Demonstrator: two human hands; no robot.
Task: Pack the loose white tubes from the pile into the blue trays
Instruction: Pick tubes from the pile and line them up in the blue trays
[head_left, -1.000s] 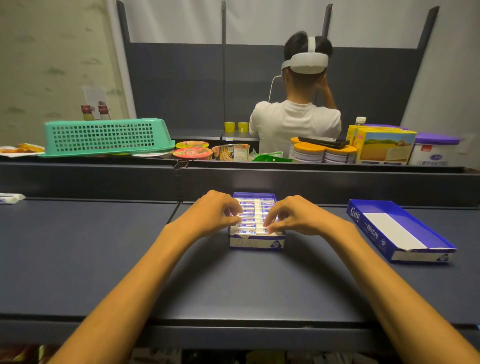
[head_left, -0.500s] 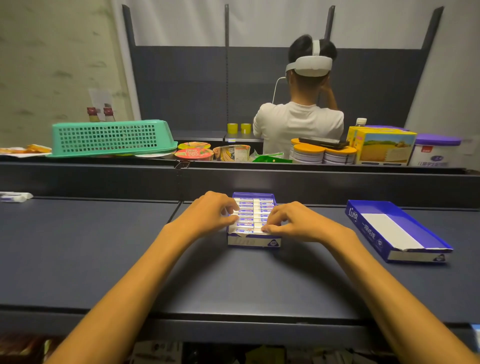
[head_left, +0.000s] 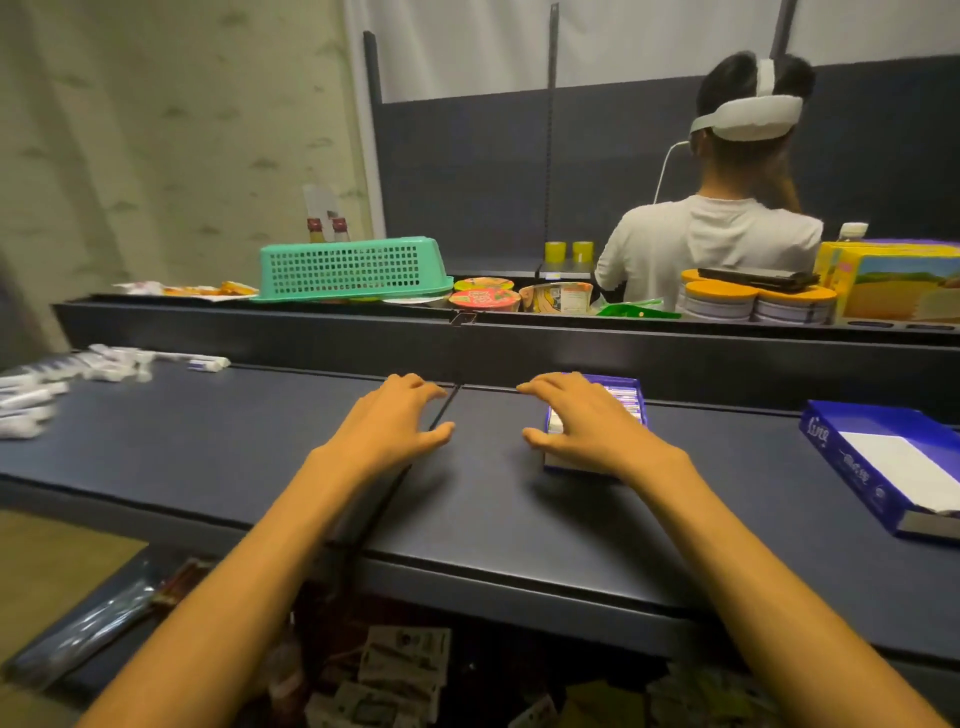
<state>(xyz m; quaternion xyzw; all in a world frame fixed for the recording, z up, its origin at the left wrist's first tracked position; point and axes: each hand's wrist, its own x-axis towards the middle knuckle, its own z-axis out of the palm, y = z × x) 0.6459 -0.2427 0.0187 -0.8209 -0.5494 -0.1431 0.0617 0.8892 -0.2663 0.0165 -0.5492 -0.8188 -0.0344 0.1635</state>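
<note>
Between tubes: packed tray (head_left: 631, 397) looks full, sits on worktop (head_left: 260, 441) under right hand (head_left: 582, 434), fingers spread flat on it. Left hand (head_left: 395, 421) spread, empty. Loose tubes (head_left: 78, 371) piled far left. Next: reach left for more; empty tray (head_left: 878, 462) right.

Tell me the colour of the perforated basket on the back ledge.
Green, a minty teal basket; the head view shows it clearly.
</note>
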